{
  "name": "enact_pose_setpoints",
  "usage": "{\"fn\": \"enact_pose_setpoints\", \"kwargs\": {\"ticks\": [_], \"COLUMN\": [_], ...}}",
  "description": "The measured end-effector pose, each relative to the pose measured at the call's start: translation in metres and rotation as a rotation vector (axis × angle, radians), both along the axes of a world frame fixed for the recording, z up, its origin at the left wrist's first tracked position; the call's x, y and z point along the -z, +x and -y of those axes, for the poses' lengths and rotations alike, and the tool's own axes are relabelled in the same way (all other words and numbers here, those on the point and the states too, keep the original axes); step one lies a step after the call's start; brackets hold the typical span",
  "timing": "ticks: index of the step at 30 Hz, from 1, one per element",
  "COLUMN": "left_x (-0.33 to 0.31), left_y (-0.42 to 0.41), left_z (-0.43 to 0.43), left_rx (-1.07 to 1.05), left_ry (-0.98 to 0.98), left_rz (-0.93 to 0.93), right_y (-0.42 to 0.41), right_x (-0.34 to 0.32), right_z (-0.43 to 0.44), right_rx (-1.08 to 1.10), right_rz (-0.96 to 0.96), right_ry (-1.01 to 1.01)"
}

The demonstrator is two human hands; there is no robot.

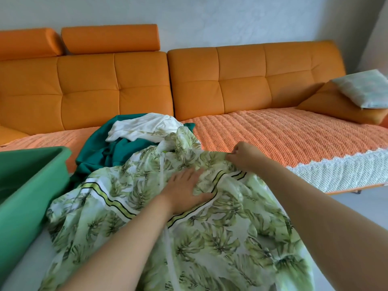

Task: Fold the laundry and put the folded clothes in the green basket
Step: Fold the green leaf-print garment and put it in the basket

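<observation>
Head camera: we stand at the front of the orange sofa (pixel 241 80), both bare arms reaching toward its seat. A leaf-print garment (pixel 220 234), white with green palm leaves and yellow-and-black striped bands, lies spread across the sofa's front edge and spills off it toward us.

Our left hand (pixel 185 191) lies flat on the garment at the sofa's front edge, fingers straight and together, palm pressing the cloth beside one striped band; it grips nothing. Our right hand (pixel 244 155) sits a little deeper onto the seat, fingers curled in, pinching a fold of the same garment between thumb and fingertips.

Behind the garment, toward the sofa's backrest, a teal cloth (pixel 98 148) lies crumpled on the seat with a white cloth (pixel 142 127) bunched on top of it, both unfolded.

The green basket (pixel 31 185) stands at the sofa's left front, its rim touching the seat edge. Only part of its inside shows, and we cannot tell what it holds.

A woven orange cover (pixel 283 135) with a white lace border runs along the sofa's seat to the right. At the sofa's far right end an orange cushion (pixel 327 101) leans against the backrest with a pale patterned pillow (pixel 365 89) resting on it. Two orange headrests (pixel 111 37) top the sofa's left section.
</observation>
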State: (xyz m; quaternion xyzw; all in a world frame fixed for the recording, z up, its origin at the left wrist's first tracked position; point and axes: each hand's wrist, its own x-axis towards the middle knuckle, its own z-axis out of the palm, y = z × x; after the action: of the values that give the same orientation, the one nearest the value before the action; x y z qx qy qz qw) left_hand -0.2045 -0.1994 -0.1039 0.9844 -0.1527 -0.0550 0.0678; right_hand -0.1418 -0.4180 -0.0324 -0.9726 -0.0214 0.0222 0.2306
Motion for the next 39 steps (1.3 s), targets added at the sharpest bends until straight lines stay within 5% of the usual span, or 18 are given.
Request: {"fn": "enact_pose_setpoints", "kwargs": {"ticks": [6, 10, 12, 16, 21, 27, 32, 39], "left_x": [-0.012, -0.017, -0.01, 0.002, -0.001, -0.016, -0.035, -0.072], "left_y": [0.01, 0.01, 0.007, 0.012, 0.01, -0.013, -0.052, -0.149], "left_z": [-0.016, 0.015, 0.032, 0.03, 0.005, 0.011, 0.023, 0.035], "left_rx": [-0.085, -0.17, -0.18, -0.167, -0.159, -0.145, 0.001, 0.056], "left_ry": [0.152, 0.028, -0.064, 0.089, 0.135, 0.101, -0.001, -0.235], "left_rz": [-0.158, 0.084, 0.137, -0.022, -0.065, 0.134, 0.234, 0.191], "right_y": [-0.009, -0.01, -0.016, -0.016, -0.022, -0.034, -0.069, -0.139], "right_x": [0.012, 0.02, 0.019, 0.028, 0.054, 0.048, 0.017, -0.006], "right_z": [-0.002, -0.006, -0.016, -0.03, -0.009, 0.0, -0.012, -0.022], "right_rx": [-0.154, -0.198, -0.174, -0.324, -0.426, -0.385, -0.362, -0.376], "right_rz": [0.249, 0.467, 0.341, -0.039, -0.038, -0.089, 0.013, 0.032], "right_ry": [-0.326, -0.639, -0.529, -0.536, -0.576, -0.637, -0.343, -0.188]}}
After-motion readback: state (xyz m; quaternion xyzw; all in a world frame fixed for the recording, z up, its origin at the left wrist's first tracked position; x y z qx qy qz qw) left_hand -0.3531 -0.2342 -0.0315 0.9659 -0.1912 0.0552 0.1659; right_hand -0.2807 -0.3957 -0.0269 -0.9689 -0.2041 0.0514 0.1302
